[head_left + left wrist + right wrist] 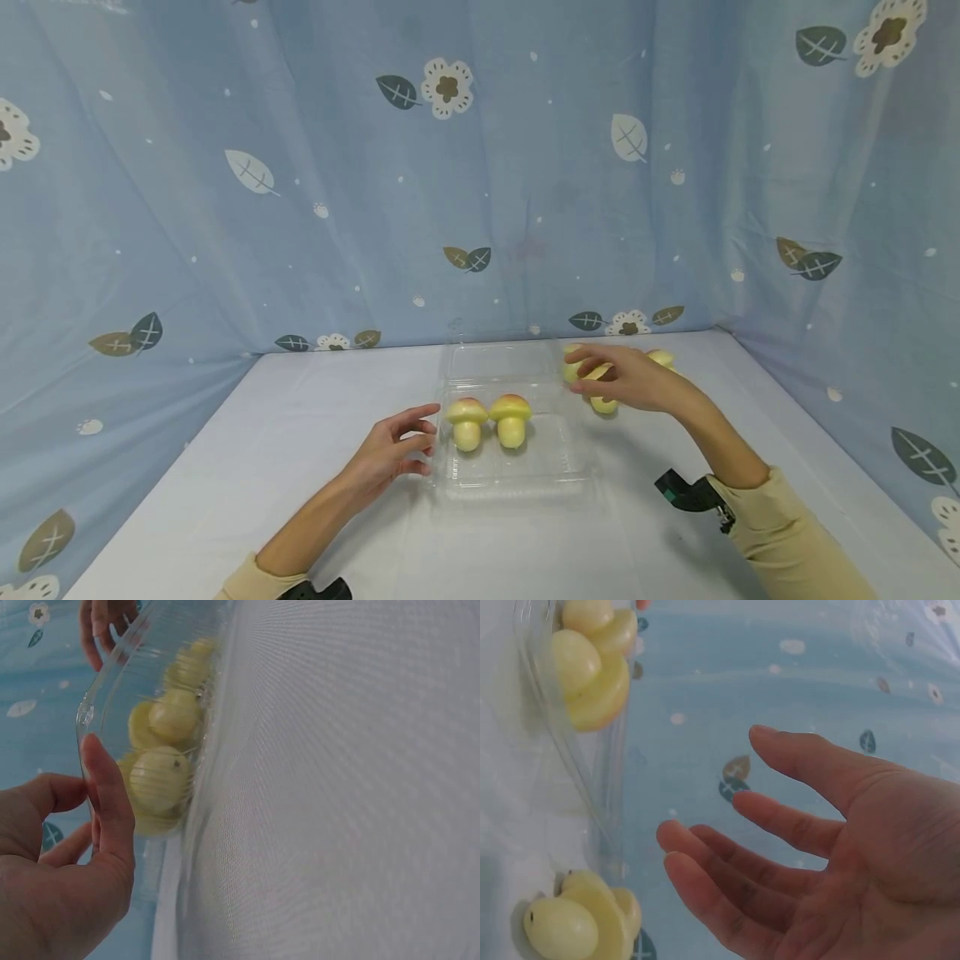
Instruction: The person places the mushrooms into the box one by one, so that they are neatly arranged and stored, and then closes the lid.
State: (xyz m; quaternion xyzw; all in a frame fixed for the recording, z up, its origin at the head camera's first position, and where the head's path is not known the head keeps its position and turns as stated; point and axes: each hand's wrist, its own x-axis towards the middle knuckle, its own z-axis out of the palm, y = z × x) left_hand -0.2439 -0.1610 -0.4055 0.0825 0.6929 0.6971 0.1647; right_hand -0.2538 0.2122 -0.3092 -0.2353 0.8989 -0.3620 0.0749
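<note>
A clear plastic clamshell box [517, 492] lies on the table with its lid folded back away from me. Inside, side by side, are two yellow toy mushrooms with reddish caps, the left mushroom [467, 423] and the right mushroom [512, 422]. My left hand [393, 454] is at the box's left side; in the left wrist view the rim runs between its thumb and fingers, which pinch it. My right hand [630, 377] hovers with loosely bent fingers beyond the box's right edge, nothing in its grasp. Below and behind it are more mushrooms [602, 403], partly hidden.
Another mushroom [662, 358] lies farther right, partly behind the right hand. The white table [315, 417] is bordered by a blue patterned curtain [360, 208] at the back and sides.
</note>
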